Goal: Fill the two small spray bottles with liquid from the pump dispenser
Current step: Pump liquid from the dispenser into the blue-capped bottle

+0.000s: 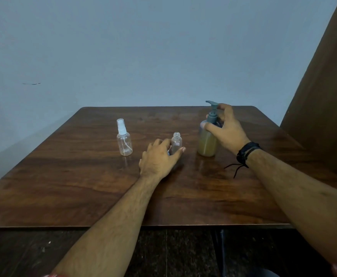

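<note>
A clear small spray bottle with its white spray cap on stands upright at the table's middle left. A second small bottle, uncapped with an open threaded neck, stands at the centre; my left hand wraps around its lower part. To the right stands the pump dispenser, holding yellowish liquid and topped by a grey pump head. My right hand grips the dispenser at its neck and collar, with the spout pointing left. The open bottle's spray cap is not clearly visible.
The dark wooden table reaches back to a blue-grey wall. A brown panel rises at the right. A black cord bracelet hangs from my right wrist. Dark floor shows below the table's near edge.
</note>
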